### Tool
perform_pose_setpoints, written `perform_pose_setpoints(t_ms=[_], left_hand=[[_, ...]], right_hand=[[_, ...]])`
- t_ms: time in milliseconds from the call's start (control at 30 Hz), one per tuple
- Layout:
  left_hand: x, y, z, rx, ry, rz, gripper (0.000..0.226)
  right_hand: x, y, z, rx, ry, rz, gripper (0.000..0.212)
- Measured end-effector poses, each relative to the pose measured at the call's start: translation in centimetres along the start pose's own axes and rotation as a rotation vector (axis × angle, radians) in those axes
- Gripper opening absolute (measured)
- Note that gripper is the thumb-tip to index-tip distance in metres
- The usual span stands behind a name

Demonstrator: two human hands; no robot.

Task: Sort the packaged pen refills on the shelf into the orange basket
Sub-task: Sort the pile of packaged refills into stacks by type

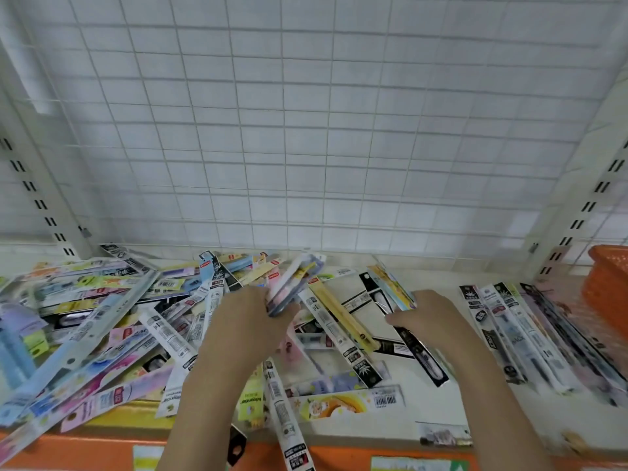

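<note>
A big heap of packaged pen refills (102, 321) covers the left and middle of the white shelf (421, 385). My left hand (251, 321) grips a small bundle of refill packs (292, 283), lifted above the heap. My right hand (428, 314) pinches another flat refill pack (394, 287) by its lower end, just over the shelf's middle. A neat row of refill packs (530, 334) lies at the right. The orange basket (608, 290) stands at the far right edge, partly cut off by the frame.
A white wire grid panel (306, 130) closes the back of the shelf. Slotted uprights (37, 195) stand at both sides. An orange front strip (339, 457) with price labels runs along the shelf's near edge; some packs overhang it.
</note>
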State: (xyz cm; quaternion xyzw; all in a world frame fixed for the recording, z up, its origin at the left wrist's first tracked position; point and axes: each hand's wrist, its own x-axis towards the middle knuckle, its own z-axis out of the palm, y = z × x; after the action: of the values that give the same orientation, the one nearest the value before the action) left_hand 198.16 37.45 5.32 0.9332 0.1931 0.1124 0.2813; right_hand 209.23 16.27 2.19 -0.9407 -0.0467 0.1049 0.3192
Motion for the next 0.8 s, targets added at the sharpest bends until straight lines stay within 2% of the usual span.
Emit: perform_pose_setpoints(t_ms=[133, 267, 333, 433, 567, 633, 700, 800], left_hand=[[-0.2, -0.4, -0.3, -0.212, 0.143, 0.037, 0.029], [-0.3, -1.0, -0.7, -0.421, 0.123, 0.088, 0.011], [-0.4, -1.3, -1.0, -0.472, 0.121, 0.098, 0.014], [-0.6, -1.6, -1.0, -0.567, 0.104, 0.041, 0.009], [-0.7, -2.3, -1.3, -0.62, 0.059, 0.05, 0.007], [-0.7, -2.6, -1.6, -0.693, 0.009, 0.023, 0.018], [-0.7, -2.7, -1.8, -0.762, -0.02, -0.036, 0.017], [-0.2, -3.3, -1.5, -0.707, -0.02, -0.089, 0.028]], right_hand=[[-0.8, -0.6, -0.3, 0.044, 0.007, -0.063, 0.023], [-1.4, -1.1, -0.3, 0.221, -0.005, -0.098, 0.029], [-1.6, -1.5, -0.3, 0.273, 0.002, -0.107, 0.023], [-1.7, -1.8, 0.0, 0.218, 0.004, -0.131, 0.034], [-1.7, -1.8, 0.6, 0.179, -0.011, -0.145, 0.039], [-1.7, -1.8, 0.6, 0.198, -0.012, -0.148, 0.04], [-1.6, -1.9, 0.7, 0.211, -0.015, -0.15, 0.04], [-1.3, -2.1, 0.8, 0.195, -0.018, -0.152, 0.033]])
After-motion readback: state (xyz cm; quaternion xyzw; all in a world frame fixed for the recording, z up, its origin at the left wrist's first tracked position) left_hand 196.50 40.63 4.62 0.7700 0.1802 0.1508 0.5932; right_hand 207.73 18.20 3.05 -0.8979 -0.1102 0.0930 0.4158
